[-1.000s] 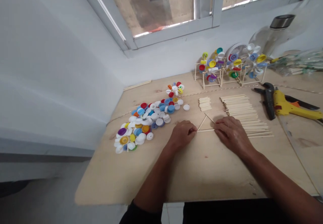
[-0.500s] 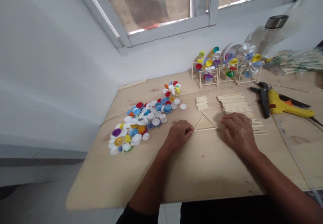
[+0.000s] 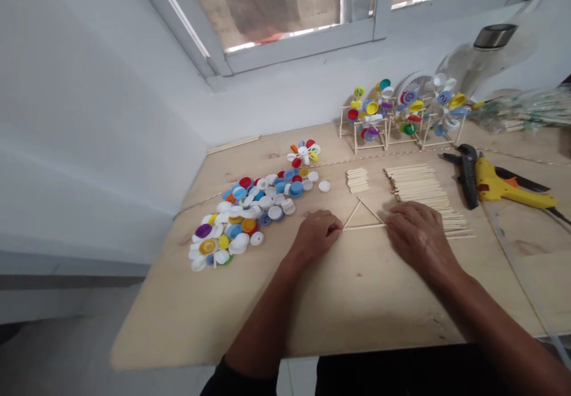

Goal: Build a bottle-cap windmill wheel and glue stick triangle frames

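Note:
Three thin wooden sticks lie flat on the table as a triangle (image 3: 364,227), its peak pointing away from me. My left hand (image 3: 316,233) pinches its left corner, thumb and forefinger closed at the stick's end. At the opposite corner, my right hand (image 3: 417,232) has its fingers drawn together on the end of the bottom stick; the fingertips partly hide that corner. Just behind the right hand lies a pile of long sticks (image 3: 414,183), partly covered by the hand. A small stack of short sticks (image 3: 357,180) sits beyond the triangle's peak.
Colourful bottle caps (image 3: 267,201) spread over the left side of the table (image 3: 348,301). Behind them lies a cap pinwheel (image 3: 303,153). Several pinwheels on stick frames (image 3: 370,123) stand by the wall. A yellow glue gun (image 3: 495,183) and black-handled cutters (image 3: 467,173) rest at right.
My right hand has shifted slightly left, bringing its fingertips onto the triangle's right corner. My left hand stays at the left corner. The view has tilted a little.

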The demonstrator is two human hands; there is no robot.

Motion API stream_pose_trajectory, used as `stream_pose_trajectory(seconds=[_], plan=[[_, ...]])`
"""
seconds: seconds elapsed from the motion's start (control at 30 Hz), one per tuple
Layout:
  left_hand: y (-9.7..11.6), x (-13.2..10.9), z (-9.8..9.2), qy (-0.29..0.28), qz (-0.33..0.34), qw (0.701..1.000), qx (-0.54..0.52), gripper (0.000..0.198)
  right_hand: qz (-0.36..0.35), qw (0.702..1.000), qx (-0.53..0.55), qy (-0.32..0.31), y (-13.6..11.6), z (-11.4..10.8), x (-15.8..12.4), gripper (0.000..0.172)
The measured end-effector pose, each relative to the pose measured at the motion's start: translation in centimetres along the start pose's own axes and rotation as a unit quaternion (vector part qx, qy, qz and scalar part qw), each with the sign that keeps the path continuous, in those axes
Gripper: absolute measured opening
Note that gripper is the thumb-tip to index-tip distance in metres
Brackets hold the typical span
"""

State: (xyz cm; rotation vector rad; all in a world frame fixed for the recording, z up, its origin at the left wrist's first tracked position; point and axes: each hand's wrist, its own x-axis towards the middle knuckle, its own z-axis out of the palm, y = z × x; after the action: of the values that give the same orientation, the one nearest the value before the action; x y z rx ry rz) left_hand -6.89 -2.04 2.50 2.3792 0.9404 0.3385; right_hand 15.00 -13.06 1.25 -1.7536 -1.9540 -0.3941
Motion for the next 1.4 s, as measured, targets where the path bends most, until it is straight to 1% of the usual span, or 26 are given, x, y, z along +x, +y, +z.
stream_pose_trajectory(seconds=[0.13,0.4,0.57,1.0,1.2,1.4], plan=[[-0.10,0.03,0.08,0.001,0.006,1.000,0.001,0.011,0.002,1.000,0.005,0.010,0.18,0.07,-0.03,0.012],[0.05,-0.01,-0.02,0.003,-0.001,1.000,0.001,0.011,-0.001,1.000,0.008,0.024,0.37,0.20,-0.17,0.011],[0.16,0.01,-0.03,0.000,-0.004,1.000,0.001,0.011,0.000,1.000,0.014,0.016,0.32,0.34,-0.09,0.011],[-0.05,0.02,0.01,-0.006,-0.010,1.000,0.002,0.012,0.008,0.999,0.031,0.021,0.50,0.60,-0.26,0.011],[-0.10,-0.02,-0.01,-0.013,-0.004,1.000,-0.003,0.012,0.006,0.999,0.033,0.014,0.44,0.46,-0.18,0.012],[-0.09,-0.12,-0.15,-0.008,0.007,1.000,0.000,0.011,0.001,1.000,0.027,0.007,0.55,0.58,-0.33,0.012]])
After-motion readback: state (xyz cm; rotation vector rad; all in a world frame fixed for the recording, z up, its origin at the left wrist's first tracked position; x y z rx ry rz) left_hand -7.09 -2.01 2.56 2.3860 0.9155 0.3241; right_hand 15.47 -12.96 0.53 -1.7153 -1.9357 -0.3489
